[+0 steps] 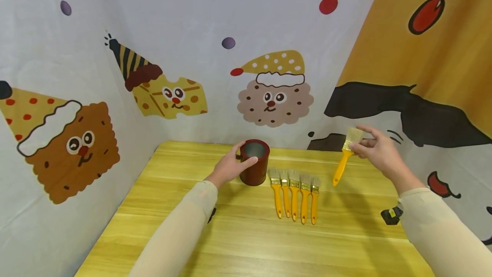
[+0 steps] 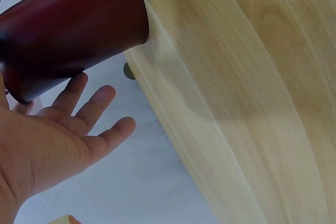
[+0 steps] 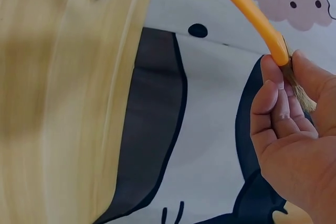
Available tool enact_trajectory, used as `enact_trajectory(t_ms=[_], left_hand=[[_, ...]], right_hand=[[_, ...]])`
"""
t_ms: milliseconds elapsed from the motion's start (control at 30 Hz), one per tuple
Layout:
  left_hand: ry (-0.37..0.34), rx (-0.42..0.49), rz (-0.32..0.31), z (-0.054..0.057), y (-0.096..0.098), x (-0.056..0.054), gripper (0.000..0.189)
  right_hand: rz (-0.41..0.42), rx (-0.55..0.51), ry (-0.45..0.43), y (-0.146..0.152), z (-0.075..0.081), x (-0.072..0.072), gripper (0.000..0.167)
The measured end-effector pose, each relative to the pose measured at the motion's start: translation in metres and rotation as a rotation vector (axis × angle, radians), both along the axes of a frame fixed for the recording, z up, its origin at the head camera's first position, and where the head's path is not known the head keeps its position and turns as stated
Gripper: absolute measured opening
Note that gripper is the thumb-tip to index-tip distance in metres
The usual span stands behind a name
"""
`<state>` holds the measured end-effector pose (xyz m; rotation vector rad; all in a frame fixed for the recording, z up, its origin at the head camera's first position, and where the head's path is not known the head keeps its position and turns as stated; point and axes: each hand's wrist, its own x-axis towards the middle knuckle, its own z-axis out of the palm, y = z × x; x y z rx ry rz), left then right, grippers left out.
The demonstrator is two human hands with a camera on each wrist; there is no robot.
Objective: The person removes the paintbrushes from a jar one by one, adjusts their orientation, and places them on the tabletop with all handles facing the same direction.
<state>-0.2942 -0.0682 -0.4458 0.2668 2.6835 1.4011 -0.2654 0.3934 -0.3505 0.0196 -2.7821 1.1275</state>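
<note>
My left hand (image 1: 230, 166) holds a dark red cylindrical cup (image 1: 253, 174) near its rim, thumb across the front; in the left wrist view the other fingers (image 2: 105, 95) spread below the cup (image 2: 79, 30). The cup is upright, its grey inside visible. Over the table's back right, my right hand (image 1: 378, 151) pinches a paintbrush (image 1: 340, 168) by the metal band, bristles up and yellow handle slanting down. The right wrist view shows thumb and fingers meeting on this brush (image 3: 262, 27). Several similar paintbrushes (image 1: 294, 195) lie in a row right of the cup, bristles away from me.
The yellow wood-grain table (image 1: 238, 247) ends at a white cloth backdrop (image 1: 184, 20) with cartoon prints. A small black object (image 1: 212, 215) is partly hidden by my left sleeve. Beside my right sleeve is a dark patch with yellow (image 1: 392, 216).
</note>
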Motion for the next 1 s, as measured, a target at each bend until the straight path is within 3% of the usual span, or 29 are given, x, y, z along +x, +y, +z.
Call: enact_trajectory(t_ms=[1000], left_hand=[[0.015,0.017,-0.004,0.001,0.000,0.001,0.093]], right_hand=[[0.041,-0.131,-0.212,0.051,-0.052,0.011,0.091]])
